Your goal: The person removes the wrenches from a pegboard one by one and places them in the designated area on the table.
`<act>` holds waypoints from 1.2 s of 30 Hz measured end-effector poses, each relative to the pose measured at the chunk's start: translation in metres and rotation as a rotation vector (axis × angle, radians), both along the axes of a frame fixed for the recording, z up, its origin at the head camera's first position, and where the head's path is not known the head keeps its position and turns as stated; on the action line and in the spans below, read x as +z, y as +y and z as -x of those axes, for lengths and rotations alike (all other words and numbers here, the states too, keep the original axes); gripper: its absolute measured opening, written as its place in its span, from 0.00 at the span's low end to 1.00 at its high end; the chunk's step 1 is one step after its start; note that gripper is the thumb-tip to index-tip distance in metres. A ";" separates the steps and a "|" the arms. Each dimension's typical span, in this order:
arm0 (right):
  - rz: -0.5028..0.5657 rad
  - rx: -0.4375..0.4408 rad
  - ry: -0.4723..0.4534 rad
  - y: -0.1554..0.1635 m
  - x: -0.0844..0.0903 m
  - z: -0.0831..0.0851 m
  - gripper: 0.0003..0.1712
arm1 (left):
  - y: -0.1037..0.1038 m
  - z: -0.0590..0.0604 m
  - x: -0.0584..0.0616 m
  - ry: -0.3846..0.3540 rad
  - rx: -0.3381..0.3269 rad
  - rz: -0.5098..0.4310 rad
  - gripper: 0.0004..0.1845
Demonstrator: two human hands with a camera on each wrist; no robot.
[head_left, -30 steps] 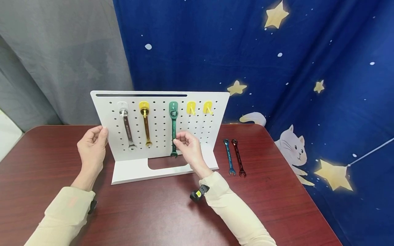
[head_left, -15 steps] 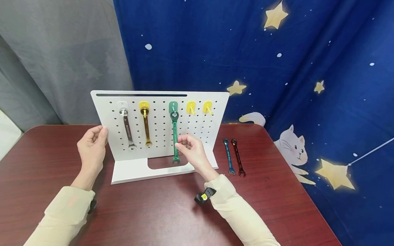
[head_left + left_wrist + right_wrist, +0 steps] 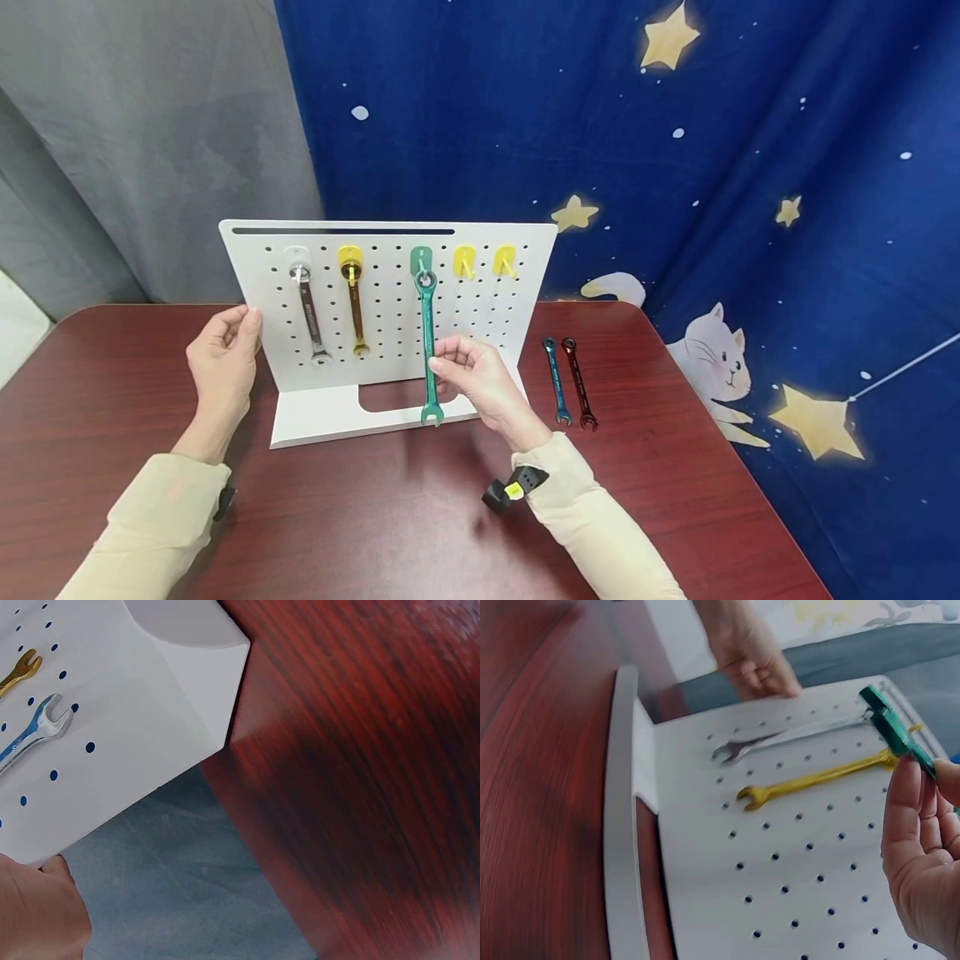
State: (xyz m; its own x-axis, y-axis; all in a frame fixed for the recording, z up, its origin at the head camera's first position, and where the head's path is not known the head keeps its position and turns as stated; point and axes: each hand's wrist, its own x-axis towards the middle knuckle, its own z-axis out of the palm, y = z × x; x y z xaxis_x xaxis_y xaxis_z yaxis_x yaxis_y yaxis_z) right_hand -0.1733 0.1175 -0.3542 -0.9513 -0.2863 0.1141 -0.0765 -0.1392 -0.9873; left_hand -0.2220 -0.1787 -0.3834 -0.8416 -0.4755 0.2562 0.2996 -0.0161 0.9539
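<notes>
Green wrench [image 3: 428,350] now lifted off green hook [image 3: 422,257], pulled toward frame center; right hand [image 3: 471,377] pinches shaft. Left hand [image 3: 222,354] grips pegboard [image 3: 525,275] edge, steadying.

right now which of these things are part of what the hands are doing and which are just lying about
In hand:
- green wrench, pinched by the right hand, its ring end just below the green hook
- pegboard, its edge held by the left hand

Lying about:
- silver wrench and gold wrench, hanging on the board
- blue wrench and red wrench, on the table
- two bare yellow hooks
</notes>
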 end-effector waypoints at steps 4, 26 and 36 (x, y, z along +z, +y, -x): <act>0.069 0.044 -0.029 0.000 0.009 -0.007 0.07 | 0.000 0.001 -0.001 -0.004 0.001 0.001 0.03; 0.067 0.072 0.030 0.003 0.016 -0.006 0.10 | 0.000 0.002 -0.003 0.008 0.009 -0.008 0.04; 0.044 0.059 0.043 0.019 0.009 -0.007 0.10 | 0.000 0.001 -0.002 -0.001 0.008 -0.022 0.03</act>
